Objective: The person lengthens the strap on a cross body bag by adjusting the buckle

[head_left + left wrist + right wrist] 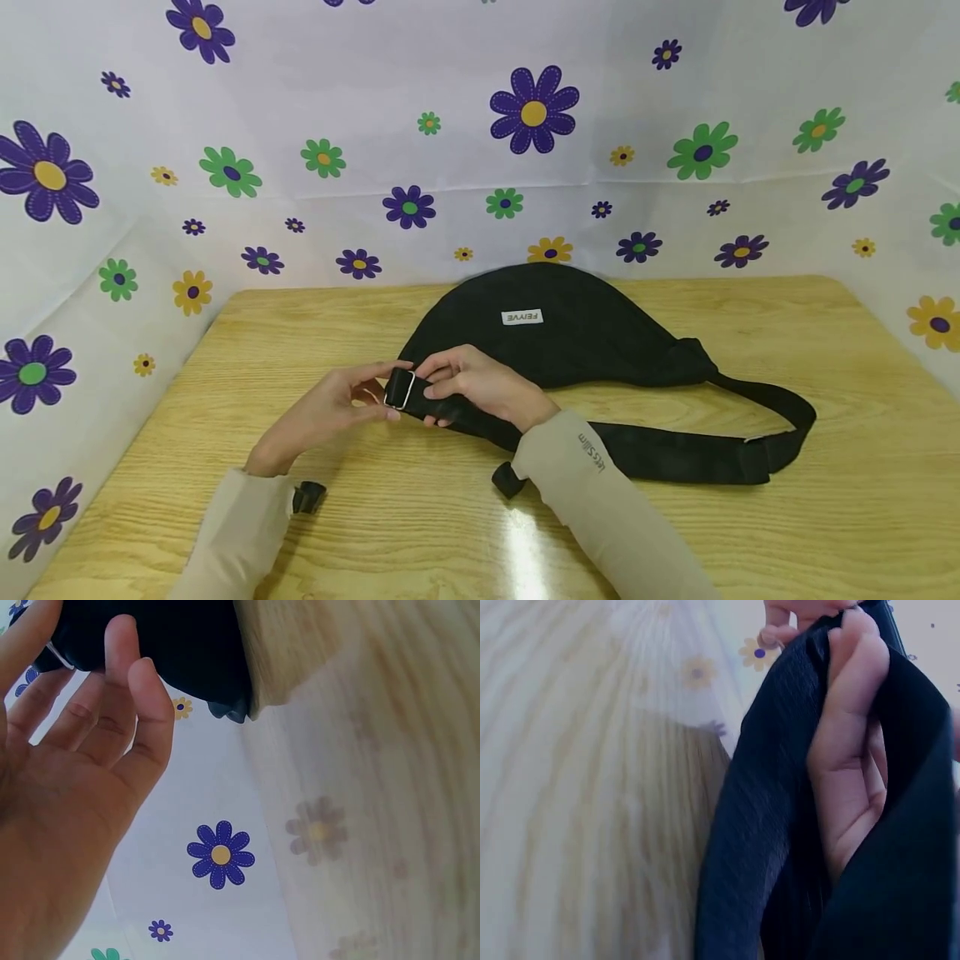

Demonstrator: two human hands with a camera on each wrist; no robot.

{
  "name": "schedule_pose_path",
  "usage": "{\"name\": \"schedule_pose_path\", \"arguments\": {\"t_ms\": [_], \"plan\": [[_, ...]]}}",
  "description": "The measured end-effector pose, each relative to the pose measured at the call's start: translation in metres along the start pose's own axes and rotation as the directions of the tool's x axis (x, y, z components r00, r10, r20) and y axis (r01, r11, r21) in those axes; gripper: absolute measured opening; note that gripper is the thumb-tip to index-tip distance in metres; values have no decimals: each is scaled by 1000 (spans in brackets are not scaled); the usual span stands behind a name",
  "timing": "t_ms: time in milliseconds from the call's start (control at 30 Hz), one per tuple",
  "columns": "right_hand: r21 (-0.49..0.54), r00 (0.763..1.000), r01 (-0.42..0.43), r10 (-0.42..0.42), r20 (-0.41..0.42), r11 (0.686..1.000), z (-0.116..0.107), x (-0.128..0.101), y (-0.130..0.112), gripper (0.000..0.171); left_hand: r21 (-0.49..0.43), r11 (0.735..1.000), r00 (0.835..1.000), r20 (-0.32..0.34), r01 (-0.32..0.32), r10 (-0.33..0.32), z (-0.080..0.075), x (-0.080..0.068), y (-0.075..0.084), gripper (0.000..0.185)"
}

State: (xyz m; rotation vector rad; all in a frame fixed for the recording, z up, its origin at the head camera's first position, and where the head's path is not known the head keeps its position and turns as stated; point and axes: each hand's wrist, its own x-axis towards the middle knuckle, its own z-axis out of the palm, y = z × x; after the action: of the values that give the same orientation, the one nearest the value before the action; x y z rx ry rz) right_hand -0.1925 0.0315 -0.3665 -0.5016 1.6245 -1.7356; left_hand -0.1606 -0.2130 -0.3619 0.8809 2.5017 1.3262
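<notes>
A black waist bag (570, 329) with a white label lies on the wooden table (825, 533). Its black strap (675, 454) loops out to the right and comes back to the middle. There both hands meet at a metal slider (400, 389) on the strap. My left hand (378, 396) pinches the slider from the left, thumb on top. In the left wrist view its fingers (120, 690) reach up to the black strap (187, 645). My right hand (441, 387) grips the strap just right of the slider. The right wrist view shows its fingers (855, 750) curled round the webbing (757, 825).
Two black plastic buckle ends lie on the table, one by the left sleeve (308, 497) and one by the right sleeve (507, 481). White sheets printed with flowers (525, 125) wall in the table at the back and both sides.
</notes>
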Motion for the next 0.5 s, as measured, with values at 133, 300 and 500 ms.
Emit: {"name": "schedule_pose_path", "arguments": {"t_ms": [133, 300, 500], "plan": [[-15, 998, -6, 7, 69, 1000, -8, -3, -1, 34, -5, 1000, 1000, -5, -1, 1, -1, 0, -1, 56], [-46, 991, -2, 8, 134, 999, -15, -7, -2, 36, -28, 1000, 1000, -5, -12, 12, -2, 0, -2, 55], [-56, 991, 16, -8, 132, 998, -16, -6, 0, 34, -36, 999, 1000, -2, -16, 16, -3, -1, -2, 55]]}}
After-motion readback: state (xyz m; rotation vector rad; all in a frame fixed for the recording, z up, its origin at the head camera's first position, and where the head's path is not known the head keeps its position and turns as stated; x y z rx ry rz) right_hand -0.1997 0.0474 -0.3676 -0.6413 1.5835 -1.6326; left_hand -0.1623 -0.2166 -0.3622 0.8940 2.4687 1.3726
